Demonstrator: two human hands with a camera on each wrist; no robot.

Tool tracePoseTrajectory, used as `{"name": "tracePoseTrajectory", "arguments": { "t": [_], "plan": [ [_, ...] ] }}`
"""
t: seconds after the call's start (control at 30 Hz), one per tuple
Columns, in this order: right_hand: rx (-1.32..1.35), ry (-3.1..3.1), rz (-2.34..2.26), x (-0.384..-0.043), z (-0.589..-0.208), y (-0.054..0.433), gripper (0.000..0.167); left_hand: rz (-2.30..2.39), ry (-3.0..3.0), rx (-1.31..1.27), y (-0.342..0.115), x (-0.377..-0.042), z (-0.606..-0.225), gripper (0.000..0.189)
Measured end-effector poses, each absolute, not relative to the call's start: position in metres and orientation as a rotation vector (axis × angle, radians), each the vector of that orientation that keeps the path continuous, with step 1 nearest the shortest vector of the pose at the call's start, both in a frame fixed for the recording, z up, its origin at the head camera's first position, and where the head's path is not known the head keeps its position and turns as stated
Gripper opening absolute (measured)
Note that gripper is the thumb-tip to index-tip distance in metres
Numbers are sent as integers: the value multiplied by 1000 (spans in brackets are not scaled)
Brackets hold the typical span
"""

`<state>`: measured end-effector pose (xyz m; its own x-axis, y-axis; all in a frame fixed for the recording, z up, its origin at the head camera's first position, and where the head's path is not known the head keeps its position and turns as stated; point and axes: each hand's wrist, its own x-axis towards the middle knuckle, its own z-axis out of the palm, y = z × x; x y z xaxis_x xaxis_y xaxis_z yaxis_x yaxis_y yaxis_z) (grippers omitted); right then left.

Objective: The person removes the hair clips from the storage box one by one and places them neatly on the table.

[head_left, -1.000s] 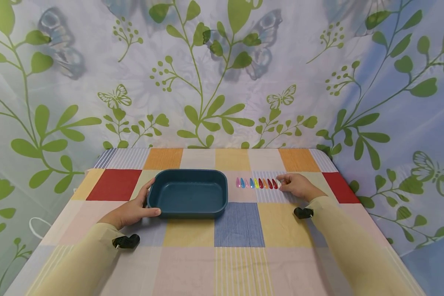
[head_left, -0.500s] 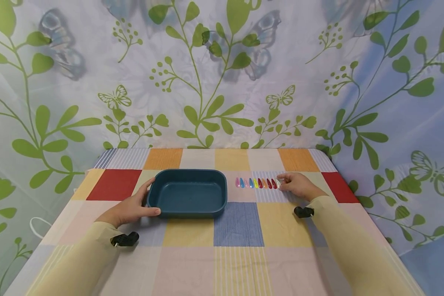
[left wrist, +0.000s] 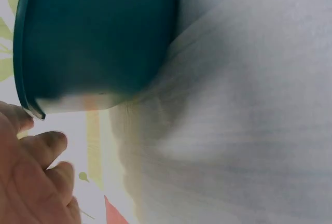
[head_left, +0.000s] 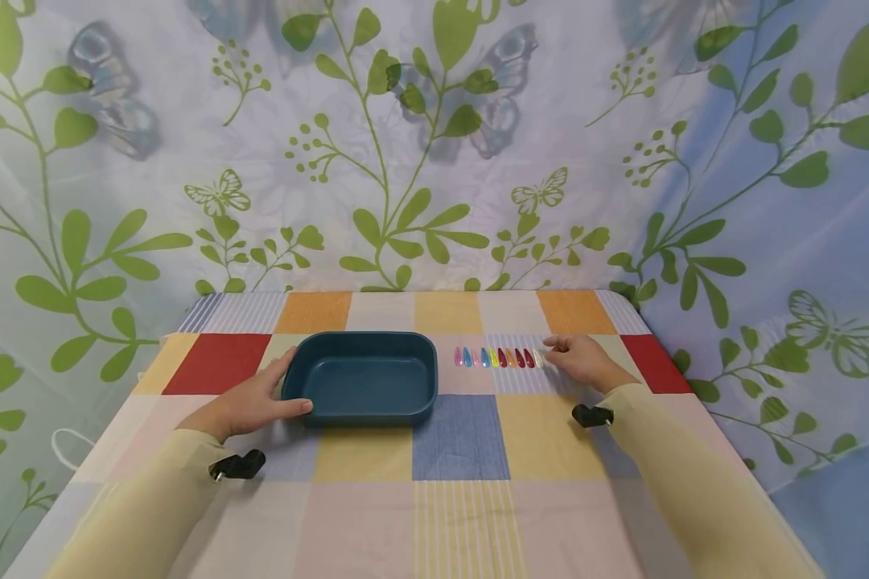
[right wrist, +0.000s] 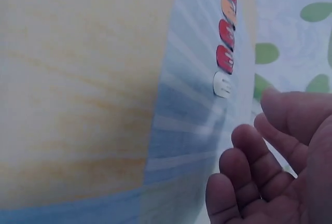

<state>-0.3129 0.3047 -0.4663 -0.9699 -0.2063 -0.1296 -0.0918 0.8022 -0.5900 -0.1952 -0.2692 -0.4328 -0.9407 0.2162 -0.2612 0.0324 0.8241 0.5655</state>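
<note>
A dark teal rectangular tub (head_left: 362, 378) stands on the table, left of the middle. My left hand (head_left: 249, 400) rests at its left end, thumb along the near corner and fingers by the left side; in the left wrist view a fingertip meets the tub's rim (left wrist: 23, 68). To the right lies a row of snap hair clips (head_left: 493, 358) in pink, blue, yellow, red and orange. A white hair clip (right wrist: 223, 85) ends the row. Just right of it is my right hand (head_left: 582, 359), fingers loosely bent, holding nothing and apart from the clip in the right wrist view.
A patchwork cloth (head_left: 459, 438) covers the table. Behind it hangs a curtain (head_left: 405, 145) with leaves and butterflies, continuing down the right side. A white cord (head_left: 65, 450) loops beside the table's left edge.
My right fingers have come away from the white hair clip, which lies at the row's end. The head view has turned slightly right. My left hand stays at the tub.
</note>
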Motion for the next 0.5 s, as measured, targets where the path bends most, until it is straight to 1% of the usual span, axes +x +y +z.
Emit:
{"name": "tracePoseTrajectory", "arguments": {
  "t": [0.17,0.23,0.33,0.5],
  "plan": [
    [-232,2865,-839,-309,-462,298,46,793,2828,271,-271,-193,-433,98],
    [-252,2898,-810,-307,-459,294,45,751,2885,286,-269,-193,-430,92],
    [-308,2961,-760,-304,-451,287,45,686,2954,300,-265,-194,-426,89],
    [-317,2989,-732,-298,-444,277,47,605,3019,315,-255,-196,-417,92]
  ]
}}
